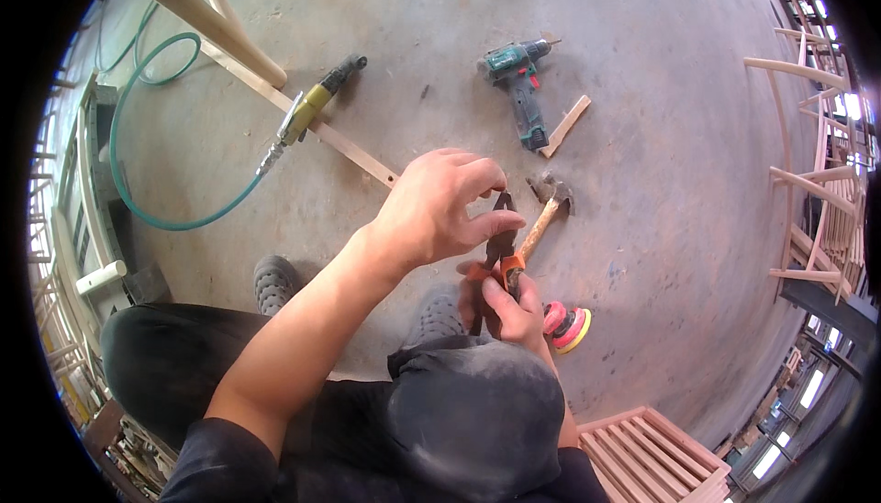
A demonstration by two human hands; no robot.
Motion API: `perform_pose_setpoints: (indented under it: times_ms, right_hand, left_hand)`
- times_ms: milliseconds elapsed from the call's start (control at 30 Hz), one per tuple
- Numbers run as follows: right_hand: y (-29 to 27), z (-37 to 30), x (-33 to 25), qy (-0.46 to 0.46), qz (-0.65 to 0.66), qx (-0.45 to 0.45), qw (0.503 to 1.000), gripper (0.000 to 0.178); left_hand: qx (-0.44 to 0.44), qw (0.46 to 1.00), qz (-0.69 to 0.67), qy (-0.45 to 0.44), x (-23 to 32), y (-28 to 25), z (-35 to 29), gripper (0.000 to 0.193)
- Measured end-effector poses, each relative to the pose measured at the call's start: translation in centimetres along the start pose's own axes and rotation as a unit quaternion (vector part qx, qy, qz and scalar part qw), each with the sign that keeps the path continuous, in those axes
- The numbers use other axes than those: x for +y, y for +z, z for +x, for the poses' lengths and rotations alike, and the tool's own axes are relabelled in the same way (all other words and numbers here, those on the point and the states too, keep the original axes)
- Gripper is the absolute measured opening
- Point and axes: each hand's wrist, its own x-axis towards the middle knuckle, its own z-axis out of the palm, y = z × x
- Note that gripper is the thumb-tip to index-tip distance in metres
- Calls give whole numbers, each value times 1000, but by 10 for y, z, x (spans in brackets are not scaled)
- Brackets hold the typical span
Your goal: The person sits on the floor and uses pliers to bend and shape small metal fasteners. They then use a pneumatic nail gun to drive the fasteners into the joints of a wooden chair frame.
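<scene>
My right hand (516, 310) grips a pair of pliers (501, 244) with orange and dark handles, jaws pointing away from me. At the jaw tips, the thumb and forefinger of my left hand (445, 200) are bent toward each other in a pinch. Whatever lies between them is too small to make out. Just right of the pliers, a hammer (541, 225) with a wooden handle rests on the floor, its handle end hidden behind the pliers and my right hand. Beside my right wrist sits a round red, black and yellow sander pad (569, 326).
A green cordless drill (518, 90) lies ahead, near a short wood piece (567, 127). To the left, a yellow-green air tool (312, 110) with a green hose (163, 222) lies across a long wooden strip (353, 152). A slatted wooden piece (642, 452) is at lower right; wooden frames (817, 182) stand far right.
</scene>
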Motion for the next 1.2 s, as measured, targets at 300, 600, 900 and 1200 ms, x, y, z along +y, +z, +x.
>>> perform_pose_setpoints:
  times_ms: [300, 600, 900, 1200]
  right_hand:
    - [4, 1, 10, -8, 2, 48, 999, 32]
    - [2, 8, 19, -39, -19, 85, 995, 30]
    - [-4, 7, 8, -54, -67, 43, 995, 38]
    - [-8, 12, 16, -144, -176, 96, 969, 42]
  left_hand:
    - [-15, 996, -34, -84, 7, 6, -4, 34]
    - [-10, 885, -360, -295, 9, 18, -6, 14]
    - [13, 920, -322, -223, 7, 14, -6, 7]
    - [-5, 924, -314, -217, 5, 11, -8, 7]
